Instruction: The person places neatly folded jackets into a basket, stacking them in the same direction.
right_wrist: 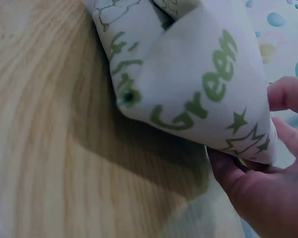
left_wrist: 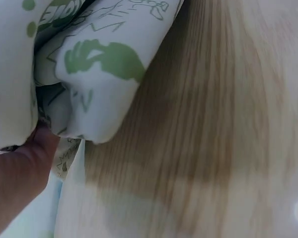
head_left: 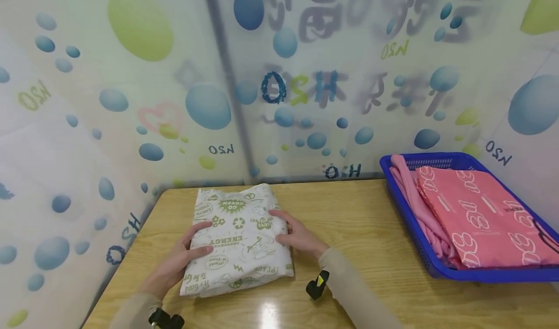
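A white folded cloth (head_left: 238, 244) with green lettering and pictures lies at the middle left of the wooden table, between my two hands. My left hand (head_left: 176, 261) grips its left side, with the thumb and a finger over the top face. At the right side my right hand (head_left: 303, 239) holds it, fingertips on the printed face. In the left wrist view the layers bulge open above the left hand (left_wrist: 25, 173). The right wrist view has the thumb and fingers of the right hand (right_wrist: 275, 191) around a corner; a shadow lies under the cloth's near edge.
A blue plastic basket (head_left: 456, 273) stands at the right side of the table (head_left: 345, 212). In it lie a folded pink printed cloth (head_left: 480, 212) and a plain pink strip of cloth (head_left: 412, 198). A patterned curtain (head_left: 279, 125) hangs behind the table.
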Demonstrator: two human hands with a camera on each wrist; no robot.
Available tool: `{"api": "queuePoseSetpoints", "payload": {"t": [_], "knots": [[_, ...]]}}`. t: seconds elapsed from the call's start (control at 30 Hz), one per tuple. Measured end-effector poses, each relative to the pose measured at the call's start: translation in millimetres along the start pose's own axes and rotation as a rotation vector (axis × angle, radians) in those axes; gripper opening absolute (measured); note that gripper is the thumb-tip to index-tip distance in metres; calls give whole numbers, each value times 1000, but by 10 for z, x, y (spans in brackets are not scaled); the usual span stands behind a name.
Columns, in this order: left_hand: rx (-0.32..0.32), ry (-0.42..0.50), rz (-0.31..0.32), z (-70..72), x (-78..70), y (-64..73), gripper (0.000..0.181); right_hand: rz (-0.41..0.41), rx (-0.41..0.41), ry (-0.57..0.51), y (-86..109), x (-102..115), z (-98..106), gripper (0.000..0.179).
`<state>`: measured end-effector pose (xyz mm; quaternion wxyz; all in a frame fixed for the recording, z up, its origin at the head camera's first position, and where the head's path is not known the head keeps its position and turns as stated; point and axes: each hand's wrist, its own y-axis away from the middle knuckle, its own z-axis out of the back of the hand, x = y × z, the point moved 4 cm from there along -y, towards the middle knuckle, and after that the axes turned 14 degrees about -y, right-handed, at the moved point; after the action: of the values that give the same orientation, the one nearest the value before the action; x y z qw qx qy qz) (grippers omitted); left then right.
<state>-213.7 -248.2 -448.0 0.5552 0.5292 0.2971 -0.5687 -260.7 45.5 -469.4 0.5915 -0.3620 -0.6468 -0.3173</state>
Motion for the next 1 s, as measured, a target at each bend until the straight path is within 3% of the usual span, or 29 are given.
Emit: {"api": "queuePoseSetpoints", "payload": {"t": [0.3,0.73,1.0], "knots": [[12,-30,-81,-258,-136,-163,67,-26,41,9,145,56,224,73],[96,73,-150,-667,-344,-367,69,-5,-106,72,407,205,626,79],[105,114,-167,-885,-471,-525,68,-22,-179,-36,548,328,835,82]]}}
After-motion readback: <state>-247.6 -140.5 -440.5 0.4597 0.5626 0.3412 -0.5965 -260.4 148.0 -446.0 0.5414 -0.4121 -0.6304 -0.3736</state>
